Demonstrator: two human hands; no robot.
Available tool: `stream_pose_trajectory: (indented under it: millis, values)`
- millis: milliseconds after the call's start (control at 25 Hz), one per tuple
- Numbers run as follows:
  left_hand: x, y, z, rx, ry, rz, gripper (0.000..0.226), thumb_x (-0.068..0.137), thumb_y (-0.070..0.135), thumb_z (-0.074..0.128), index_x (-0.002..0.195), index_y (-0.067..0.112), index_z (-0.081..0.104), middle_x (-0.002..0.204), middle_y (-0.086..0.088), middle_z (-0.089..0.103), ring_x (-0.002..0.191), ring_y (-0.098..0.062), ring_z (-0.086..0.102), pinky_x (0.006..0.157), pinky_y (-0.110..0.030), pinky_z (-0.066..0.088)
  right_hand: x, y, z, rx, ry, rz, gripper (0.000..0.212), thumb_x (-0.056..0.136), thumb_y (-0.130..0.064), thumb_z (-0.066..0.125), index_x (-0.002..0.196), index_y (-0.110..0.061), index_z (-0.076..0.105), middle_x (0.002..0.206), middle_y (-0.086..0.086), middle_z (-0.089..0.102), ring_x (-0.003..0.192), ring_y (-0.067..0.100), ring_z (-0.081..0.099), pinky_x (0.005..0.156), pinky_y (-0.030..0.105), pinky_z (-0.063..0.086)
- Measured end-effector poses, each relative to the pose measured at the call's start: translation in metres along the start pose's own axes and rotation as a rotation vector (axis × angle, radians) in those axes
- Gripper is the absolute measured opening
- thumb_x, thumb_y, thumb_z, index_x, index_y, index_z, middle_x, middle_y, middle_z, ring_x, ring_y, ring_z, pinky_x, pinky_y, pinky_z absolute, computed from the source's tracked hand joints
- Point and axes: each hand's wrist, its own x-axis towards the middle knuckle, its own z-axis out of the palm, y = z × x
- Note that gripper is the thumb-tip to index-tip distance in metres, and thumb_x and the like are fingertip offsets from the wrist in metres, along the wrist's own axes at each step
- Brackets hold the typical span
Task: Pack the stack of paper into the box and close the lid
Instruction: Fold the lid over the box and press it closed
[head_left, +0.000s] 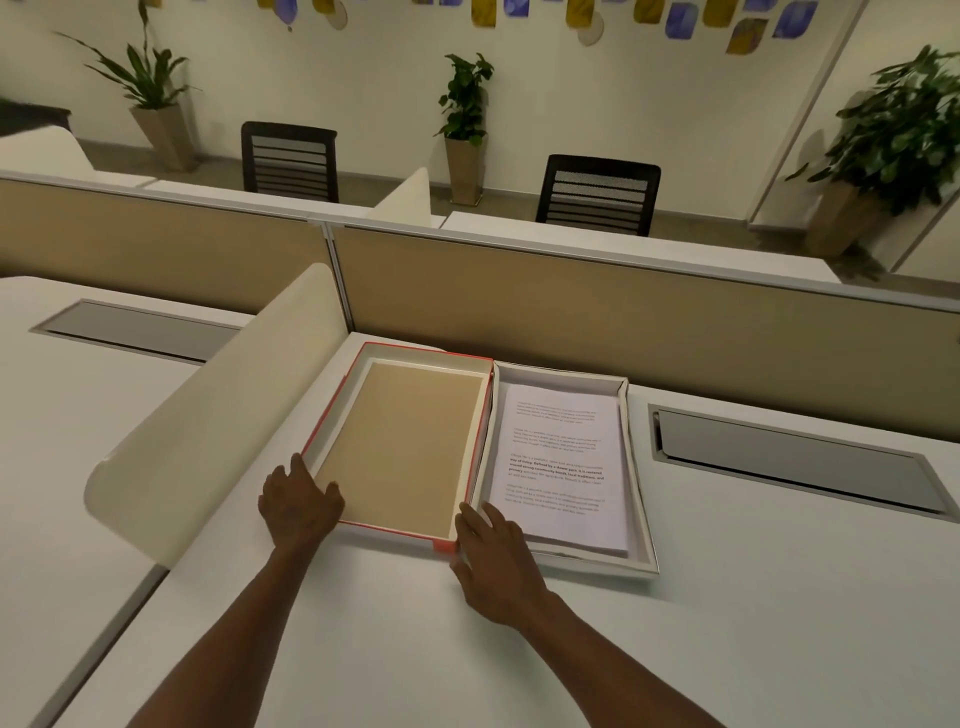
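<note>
A white box (641, 499) lies on the desk with a stack of printed paper (563, 467) inside it. Right beside it on the left lies the lid (405, 447), upside down, red on the outside with a brown inner face. My left hand (298, 501) grips the lid's near left edge, fingers over the rim. My right hand (491, 556) holds the lid's near right corner, where lid and box meet.
A curved cream divider (208, 415) rises just left of the lid. A tan partition (571, 312) runs behind the box. Grey cable hatches (789, 457) (130, 327) are set into the white desk (519, 649). Chairs and potted plants stand beyond.
</note>
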Motion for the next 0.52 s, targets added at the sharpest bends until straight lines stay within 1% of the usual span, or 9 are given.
stream_pose_trajectory:
  millis: [120, 240, 280, 360, 440, 520]
  values:
    - [0.012, -0.009, -0.005, -0.074, -0.053, -0.025, 0.069, 0.085, 0.028, 0.066, 0.142, 0.001, 0.04, 0.134, -0.028, 0.054, 0.126, -0.047, 0.05, 0.101, -0.053, 0.045, -0.002, -0.001, 0.007, -0.003, -0.001, 0.009, 0.057, 0.099, -0.035, 0.042, 0.15, -0.012, 0.031, 0.163, 0.004, 0.021, 0.15, 0.032, 0.015, 0.118, 0.051, 0.022]
    - [0.023, -0.012, -0.015, -0.247, -0.015, -0.108, 0.056, 0.086, 0.02, 0.067, 0.133, -0.006, 0.051, 0.128, -0.029, 0.061, 0.123, -0.045, 0.055, 0.102, -0.049, 0.045, -0.001, -0.005, 0.007, -0.008, -0.007, 0.028, 0.057, 0.099, -0.036, 0.04, 0.15, -0.013, 0.03, 0.163, 0.003, 0.02, 0.151, 0.03, 0.011, 0.119, 0.051, 0.02]
    - [0.027, -0.011, -0.022, -0.306, -0.004, -0.129, 0.052, 0.085, 0.019, 0.067, 0.13, -0.005, 0.056, 0.124, -0.026, 0.065, 0.121, -0.043, 0.058, 0.103, -0.047, 0.046, -0.002, -0.007, 0.006, -0.009, -0.008, 0.032, 0.058, 0.099, -0.037, 0.04, 0.151, -0.012, 0.03, 0.164, 0.003, 0.019, 0.152, 0.03, 0.01, 0.12, 0.051, 0.019]
    - [0.03, -0.005, -0.039, -0.425, 0.02, -0.123, 0.042, 0.082, 0.018, 0.067, 0.122, 0.003, 0.067, 0.111, -0.019, 0.073, 0.109, -0.04, 0.065, 0.099, -0.045, 0.051, -0.002, -0.008, 0.004, -0.002, -0.002, 0.039, 0.058, 0.099, -0.037, 0.04, 0.151, -0.011, 0.03, 0.164, 0.004, 0.017, 0.152, 0.029, 0.007, 0.12, 0.05, 0.018]
    - [0.026, 0.005, -0.056, -0.562, 0.055, -0.086, 0.035, 0.08, 0.017, 0.069, 0.114, 0.009, 0.073, 0.099, -0.011, 0.073, 0.099, -0.036, 0.068, 0.088, -0.039, 0.053, -0.002, -0.007, 0.006, 0.005, 0.002, 0.046, 0.061, 0.099, -0.04, 0.041, 0.151, -0.011, 0.03, 0.165, 0.004, 0.013, 0.152, 0.028, 0.005, 0.12, 0.05, 0.018]
    - [0.019, 0.015, -0.072, -0.736, 0.052, -0.062, 0.034, 0.078, 0.019, 0.073, 0.112, 0.019, 0.074, 0.106, -0.007, 0.069, 0.097, -0.032, 0.067, 0.078, -0.035, 0.052, 0.0, -0.006, 0.007, 0.027, -0.013, 0.062, 0.064, 0.098, -0.047, 0.038, 0.151, -0.012, 0.028, 0.165, 0.003, 0.01, 0.152, 0.026, 0.005, 0.12, 0.048, 0.018]
